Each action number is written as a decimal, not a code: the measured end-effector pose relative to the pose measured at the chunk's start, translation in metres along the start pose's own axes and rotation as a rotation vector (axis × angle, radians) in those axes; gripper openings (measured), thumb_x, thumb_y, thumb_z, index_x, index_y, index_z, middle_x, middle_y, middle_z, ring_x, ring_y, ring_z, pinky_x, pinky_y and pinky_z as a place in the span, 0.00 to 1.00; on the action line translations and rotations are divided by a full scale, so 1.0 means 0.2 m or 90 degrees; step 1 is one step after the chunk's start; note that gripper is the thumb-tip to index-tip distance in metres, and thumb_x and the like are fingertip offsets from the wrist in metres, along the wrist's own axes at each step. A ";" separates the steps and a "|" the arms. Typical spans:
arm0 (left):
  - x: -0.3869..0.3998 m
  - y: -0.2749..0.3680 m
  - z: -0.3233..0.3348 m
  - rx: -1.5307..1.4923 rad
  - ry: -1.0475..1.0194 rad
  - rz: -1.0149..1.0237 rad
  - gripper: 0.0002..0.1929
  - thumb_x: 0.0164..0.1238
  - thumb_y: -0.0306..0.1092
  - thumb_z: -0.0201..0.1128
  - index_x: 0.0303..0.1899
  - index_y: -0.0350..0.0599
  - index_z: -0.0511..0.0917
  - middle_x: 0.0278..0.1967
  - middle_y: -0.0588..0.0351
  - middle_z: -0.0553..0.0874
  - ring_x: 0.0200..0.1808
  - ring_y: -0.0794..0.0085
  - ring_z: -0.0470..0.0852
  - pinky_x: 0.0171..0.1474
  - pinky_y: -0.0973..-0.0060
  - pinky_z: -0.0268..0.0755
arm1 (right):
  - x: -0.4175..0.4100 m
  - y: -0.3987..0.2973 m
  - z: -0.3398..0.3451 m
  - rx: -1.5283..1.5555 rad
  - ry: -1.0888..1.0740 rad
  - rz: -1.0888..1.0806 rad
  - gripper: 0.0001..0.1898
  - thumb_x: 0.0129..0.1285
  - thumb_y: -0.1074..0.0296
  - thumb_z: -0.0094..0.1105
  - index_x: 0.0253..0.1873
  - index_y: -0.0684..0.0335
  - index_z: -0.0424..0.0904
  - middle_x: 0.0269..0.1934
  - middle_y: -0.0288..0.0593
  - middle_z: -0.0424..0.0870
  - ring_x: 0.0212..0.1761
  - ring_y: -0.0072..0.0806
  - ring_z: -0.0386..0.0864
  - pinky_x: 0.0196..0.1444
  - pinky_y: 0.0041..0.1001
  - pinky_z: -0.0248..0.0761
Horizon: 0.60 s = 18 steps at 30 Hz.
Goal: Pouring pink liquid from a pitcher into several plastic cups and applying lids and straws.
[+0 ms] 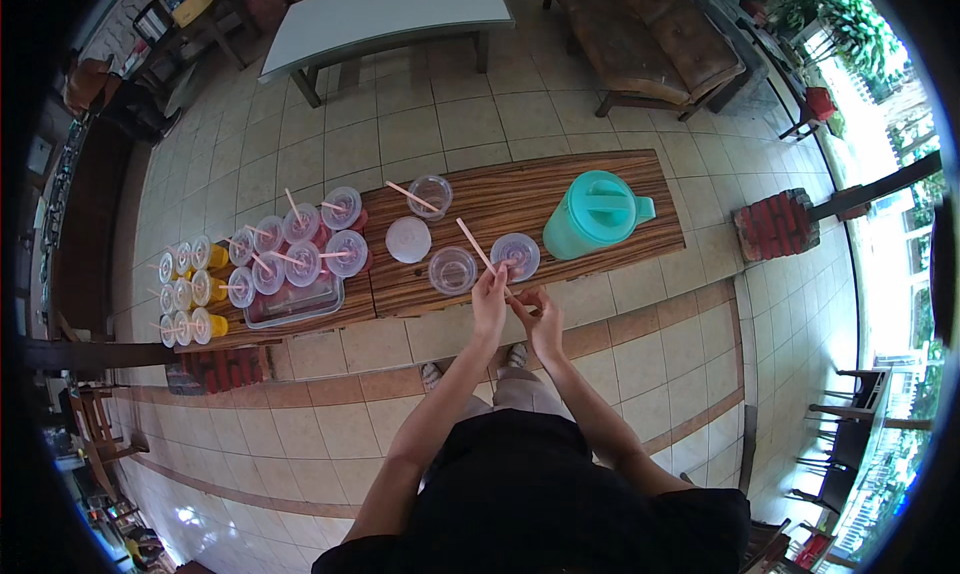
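A pale pink drinking straw [475, 245] slants over the table's front edge, pinched in the fingers of my left hand [490, 304]. My right hand [541, 320] has thumb and forefinger at the straw's lower end. Just beyond the fingers stands a clear plastic cup [517, 247], partly hidden by my left hand. To its left is another clear cup [452, 272], with a round translucent lid or cup [409, 239] behind it. Farther back, a second straw [405, 193] lies across a clear cup [435, 191]. A turquoise lidded pitcher [592, 217] stands to the right.
On the long wood-grain table [480, 187], several lidded cups of pink drink [303, 265] with straws crowd the left, by a clear plastic container [296, 309]. Yellow cups [217, 289] stand farther left. Beyond are a white table [390, 15], a sofa [637, 41] and a person [112, 97].
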<state>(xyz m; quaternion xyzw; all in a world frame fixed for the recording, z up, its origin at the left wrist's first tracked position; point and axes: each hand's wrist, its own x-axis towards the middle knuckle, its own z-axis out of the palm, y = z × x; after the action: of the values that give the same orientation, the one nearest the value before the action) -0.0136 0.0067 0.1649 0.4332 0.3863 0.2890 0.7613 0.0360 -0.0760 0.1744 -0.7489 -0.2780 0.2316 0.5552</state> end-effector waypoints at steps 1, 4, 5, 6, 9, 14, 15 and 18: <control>0.00 -0.02 0.00 0.013 -0.007 0.039 0.17 0.68 0.41 0.49 0.49 0.40 0.74 0.38 0.57 0.82 0.33 0.75 0.77 0.41 0.78 0.67 | 0.00 -0.01 -0.01 0.000 0.002 -0.001 0.06 0.56 0.73 0.60 0.34 0.66 0.72 0.30 0.41 0.81 0.30 0.24 0.78 0.32 0.21 0.68; -0.01 -0.04 -0.01 0.137 -0.029 0.128 0.13 0.68 0.37 0.50 0.45 0.38 0.76 0.33 0.54 0.83 0.30 0.72 0.79 0.36 0.76 0.69 | 0.07 -0.05 -0.07 -0.110 0.008 -0.055 0.08 0.55 0.68 0.60 0.36 0.65 0.73 0.26 0.40 0.78 0.26 0.25 0.75 0.29 0.21 0.66; -0.01 -0.05 -0.01 0.249 -0.041 0.178 0.12 0.67 0.35 0.50 0.44 0.39 0.76 0.32 0.50 0.83 0.33 0.68 0.81 0.37 0.73 0.70 | 0.11 -0.06 -0.09 -0.114 0.040 -0.154 0.09 0.54 0.67 0.61 0.36 0.64 0.73 0.28 0.42 0.75 0.25 0.27 0.74 0.26 0.23 0.64; -0.03 -0.04 0.00 0.248 -0.042 0.176 0.12 0.67 0.35 0.50 0.44 0.39 0.76 0.32 0.50 0.83 0.33 0.68 0.81 0.37 0.73 0.70 | 0.15 -0.07 -0.12 -0.118 0.072 -0.250 0.11 0.52 0.65 0.62 0.36 0.63 0.74 0.29 0.44 0.73 0.23 0.30 0.72 0.23 0.25 0.63; -0.04 -0.01 0.03 0.376 -0.019 0.216 0.10 0.64 0.34 0.53 0.39 0.36 0.75 0.27 0.49 0.80 0.27 0.70 0.78 0.33 0.74 0.68 | 0.21 -0.20 -0.19 -0.247 0.060 -0.308 0.11 0.52 0.64 0.62 0.36 0.63 0.73 0.24 0.41 0.69 0.20 0.29 0.67 0.22 0.26 0.60; 0.04 -0.06 0.03 0.511 -0.170 0.299 0.15 0.59 0.35 0.57 0.47 0.40 0.74 0.43 0.45 0.79 0.48 0.55 0.75 0.48 0.62 0.65 | 0.28 -0.15 -0.20 -0.215 -0.044 -0.226 0.08 0.58 0.65 0.57 0.36 0.64 0.73 0.20 0.41 0.73 0.18 0.30 0.71 0.21 0.27 0.62; 0.05 -0.08 0.03 0.510 -0.169 0.296 0.15 0.59 0.35 0.57 0.47 0.40 0.74 0.43 0.45 0.79 0.48 0.55 0.75 0.48 0.62 0.65 | 0.29 -0.16 -0.21 -0.209 -0.001 -0.229 0.08 0.59 0.66 0.55 0.35 0.64 0.72 0.20 0.42 0.74 0.17 0.30 0.72 0.20 0.27 0.62; 0.09 -0.16 0.00 0.579 -0.021 0.452 0.23 0.60 0.38 0.57 0.56 0.41 0.66 0.55 0.44 0.70 0.58 0.49 0.65 0.56 0.61 0.60 | 0.34 -0.19 -0.24 -0.191 0.081 -0.266 0.06 0.61 0.68 0.52 0.35 0.65 0.71 0.20 0.44 0.76 0.16 0.31 0.73 0.19 0.27 0.63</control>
<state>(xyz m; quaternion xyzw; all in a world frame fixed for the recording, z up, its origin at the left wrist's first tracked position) -0.0006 0.0065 0.1307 0.8242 0.2909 0.3253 0.3608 0.1115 -0.0550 0.2219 -0.7622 -0.4225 0.0202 0.4901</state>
